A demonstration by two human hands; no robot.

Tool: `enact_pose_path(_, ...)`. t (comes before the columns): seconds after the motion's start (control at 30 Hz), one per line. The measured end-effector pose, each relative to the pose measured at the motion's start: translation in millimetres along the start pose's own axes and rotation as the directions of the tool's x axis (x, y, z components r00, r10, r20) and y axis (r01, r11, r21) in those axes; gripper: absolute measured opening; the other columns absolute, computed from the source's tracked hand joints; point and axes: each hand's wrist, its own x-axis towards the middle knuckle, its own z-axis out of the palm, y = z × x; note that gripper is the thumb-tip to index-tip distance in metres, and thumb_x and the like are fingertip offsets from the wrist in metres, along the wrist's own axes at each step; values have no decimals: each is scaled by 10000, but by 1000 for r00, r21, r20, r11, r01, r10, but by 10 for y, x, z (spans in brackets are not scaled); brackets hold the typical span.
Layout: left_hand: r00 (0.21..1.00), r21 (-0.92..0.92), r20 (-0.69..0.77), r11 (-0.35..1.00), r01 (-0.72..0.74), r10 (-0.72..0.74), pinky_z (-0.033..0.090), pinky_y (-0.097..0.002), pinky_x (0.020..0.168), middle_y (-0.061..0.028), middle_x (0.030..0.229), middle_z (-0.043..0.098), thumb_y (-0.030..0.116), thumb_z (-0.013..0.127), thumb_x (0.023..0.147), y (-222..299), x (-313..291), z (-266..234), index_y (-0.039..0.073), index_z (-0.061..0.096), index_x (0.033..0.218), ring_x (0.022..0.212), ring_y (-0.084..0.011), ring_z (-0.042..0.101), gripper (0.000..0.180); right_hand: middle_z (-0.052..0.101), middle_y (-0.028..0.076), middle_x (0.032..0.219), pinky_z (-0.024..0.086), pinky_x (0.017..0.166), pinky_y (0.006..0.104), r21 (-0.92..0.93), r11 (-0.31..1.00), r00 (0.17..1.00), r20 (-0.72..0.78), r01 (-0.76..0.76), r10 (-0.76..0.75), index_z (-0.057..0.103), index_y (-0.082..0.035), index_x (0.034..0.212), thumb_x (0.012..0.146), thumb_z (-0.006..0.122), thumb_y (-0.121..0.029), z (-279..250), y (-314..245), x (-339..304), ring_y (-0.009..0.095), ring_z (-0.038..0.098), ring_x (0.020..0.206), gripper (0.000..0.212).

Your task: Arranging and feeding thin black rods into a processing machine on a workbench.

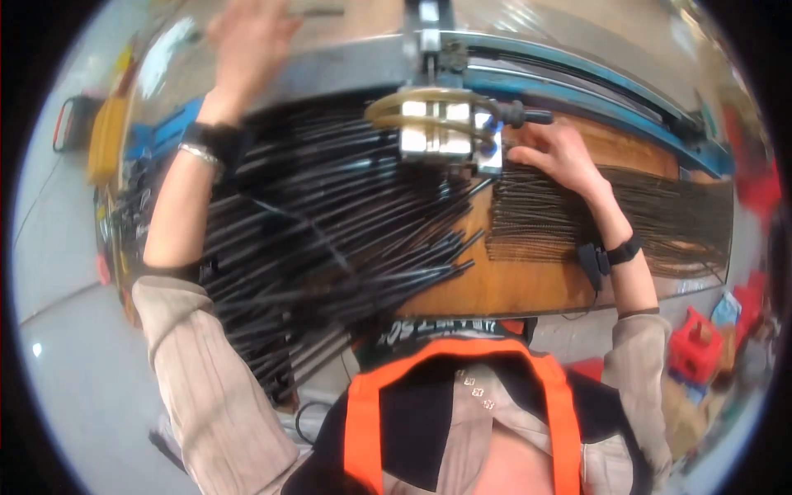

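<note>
My left hand (252, 45) is raised at the far left, past the spread of long black rods (330, 198); motion smears its fingers, so its grip is unclear. My right hand (565, 157) is beside a shiny metal clamp block (437, 136) on a machine. The thumb and fingers curl toward the block's right side; whatever they pinch is too small to make out. Beneath this hand lies a bundle of thin, dark ridged rods (544, 216) on the wooden table (462, 285). A yellowish hose (437, 97) loops over the block.
A blue machine rail (594, 87) runs along the table's far side. To the left are a blue part (165, 132) and a yellow case (105, 140). A red plastic container (695, 346) stands at the lower right. Black rod ends overhang the table's near left edge.
</note>
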Motion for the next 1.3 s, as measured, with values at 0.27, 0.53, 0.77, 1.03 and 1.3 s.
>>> enact_pose_path(0.27, 554, -399, 819, 841, 366, 148, 401, -376, 712, -57, 772, 529, 178, 712, 800, 1404, -723, -1795, 105, 576, 835, 725, -257, 541, 158, 541, 138, 714, 431, 598, 372, 58, 944, 858, -438, 324, -268, 573, -15, 827, 870, 732, -247, 320, -113, -19, 290, 530, 642, 285)
enact_pose_path(0.53, 721, -372, 668, 755, 540, -187, 473, -394, 671, -80, 833, 539, 184, 632, 894, 1784, -1152, -1810, 59, 571, 916, 776, -253, 576, 140, 577, 135, 721, 455, 615, 348, 194, 929, 943, -177, 314, -281, 647, 13, 881, 883, 682, -132, 9, -547, -403, 266, 557, 641, 149)
enact_pose_path(0.77, 735, -501, 676, 695, 515, -57, 515, -411, 557, -97, 752, 562, 174, 622, 909, 1979, -701, -1689, 68, 571, 953, 681, -287, 628, 125, 602, 107, 728, 468, 625, 331, 335, 870, 932, -132, 362, -338, 703, 5, 988, 866, 671, -84, 257, -688, -730, 213, 575, 646, 155)
enact_pose_path(1.03, 682, -556, 719, 700, 448, 134, 497, -435, 506, -118, 721, 563, 187, 620, 917, 1947, -228, -1552, 83, 586, 977, 628, -330, 621, 125, 607, 129, 767, 493, 629, 366, 236, 904, 903, -338, 356, -267, 617, 6, 1206, 784, 641, 19, 309, -510, -1014, 309, 580, 694, 423)
enact_pose_path(1.3, 701, -578, 665, 772, 265, 258, 494, -450, 572, -143, 785, 588, 92, 612, 890, 1981, 412, -1585, 71, 629, 1059, 690, -350, 623, 172, 631, 72, 979, 542, 633, 342, -262, 695, 445, -608, 670, -658, 534, 17, 1307, 820, 683, -144, 324, -392, -875, 255, 610, 857, 534)
